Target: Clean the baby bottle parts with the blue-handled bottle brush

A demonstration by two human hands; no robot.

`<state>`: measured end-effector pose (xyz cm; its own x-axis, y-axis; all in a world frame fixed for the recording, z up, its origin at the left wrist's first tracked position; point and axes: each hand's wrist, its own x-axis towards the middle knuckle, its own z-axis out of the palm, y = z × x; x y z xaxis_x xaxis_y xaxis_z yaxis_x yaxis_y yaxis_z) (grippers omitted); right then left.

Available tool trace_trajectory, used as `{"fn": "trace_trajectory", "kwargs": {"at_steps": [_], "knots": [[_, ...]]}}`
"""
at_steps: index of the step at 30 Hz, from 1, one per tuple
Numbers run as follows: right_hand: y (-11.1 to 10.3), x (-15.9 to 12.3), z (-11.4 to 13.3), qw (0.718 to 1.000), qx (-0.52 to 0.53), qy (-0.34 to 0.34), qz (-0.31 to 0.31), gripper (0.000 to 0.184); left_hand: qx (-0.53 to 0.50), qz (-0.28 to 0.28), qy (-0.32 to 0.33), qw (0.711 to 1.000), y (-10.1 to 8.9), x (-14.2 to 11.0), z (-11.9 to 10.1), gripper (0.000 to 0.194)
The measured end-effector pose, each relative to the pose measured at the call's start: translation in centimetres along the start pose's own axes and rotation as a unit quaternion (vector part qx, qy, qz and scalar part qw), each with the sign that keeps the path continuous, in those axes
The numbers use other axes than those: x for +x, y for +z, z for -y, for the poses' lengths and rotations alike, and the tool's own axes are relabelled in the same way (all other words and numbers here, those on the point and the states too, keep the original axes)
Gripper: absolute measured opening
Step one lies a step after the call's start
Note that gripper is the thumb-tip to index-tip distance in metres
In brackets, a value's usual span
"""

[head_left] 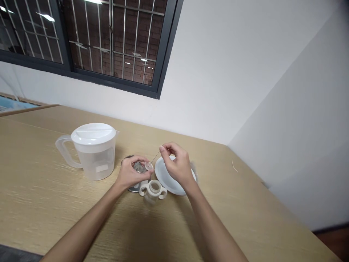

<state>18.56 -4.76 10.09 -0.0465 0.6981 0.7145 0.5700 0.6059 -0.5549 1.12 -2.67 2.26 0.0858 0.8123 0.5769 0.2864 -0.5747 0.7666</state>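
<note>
My left hand (134,171) is closed with thumb and fingers round a small, pale, round cap (148,166) that looks like a bottle's collar. A thin, light stick (155,156) is pinched between the thumb and fingertips of my right hand (176,162). Its lower end reaches the opening of the cap. Just below stands a clear baby bottle (153,193) with a cream two-handled ring, upright and without a lid. Behind my right hand is a white bowl (163,176), partly covered by the wrist. A round metal plate (133,189) lies partly hidden behind my left hand.
A translucent pitcher (98,160) with a white lid stands at the left. A thin white strip (234,166) lies on the wooden table (218,203) at the right. White walls and a barred window (114,40) rise behind the table.
</note>
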Motion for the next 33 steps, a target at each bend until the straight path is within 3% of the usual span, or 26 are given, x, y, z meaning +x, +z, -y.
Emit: {"fn": "trace_trajectory", "kwargs": {"at_steps": [8,14,20,24,29,33], "knots": [[0.3,-0.1,0.2,1.0,0.0,-0.003,0.022,0.017,-0.002,-0.011,-0.006,1.0,0.1,0.1,-0.6,0.028],[1.7,-0.9,-0.2,0.994,-0.011,-0.019,0.107,0.014,-0.068,-0.039,-0.01,0.997,-0.1,0.5,0.1,0.028],[2.0,-1.1,-0.2,0.992,-0.024,-0.022,0.121,0.013,-0.087,-0.027,0.002,0.996,-0.3,0.7,0.4,0.027],[1.8,-0.9,-0.1,0.994,-0.027,-0.026,0.102,0.013,-0.092,-0.004,-0.003,0.996,-0.3,0.8,0.4,0.029],[0.8,-0.3,-0.1,0.999,-0.037,-0.024,0.013,0.015,-0.086,0.03,-0.004,0.996,-0.1,0.9,0.5,0.03],[-0.2,0.2,-0.1,0.999,-0.042,-0.017,-0.024,0.017,-0.088,0.044,-0.007,0.995,-0.2,0.9,0.3,0.03]]}}
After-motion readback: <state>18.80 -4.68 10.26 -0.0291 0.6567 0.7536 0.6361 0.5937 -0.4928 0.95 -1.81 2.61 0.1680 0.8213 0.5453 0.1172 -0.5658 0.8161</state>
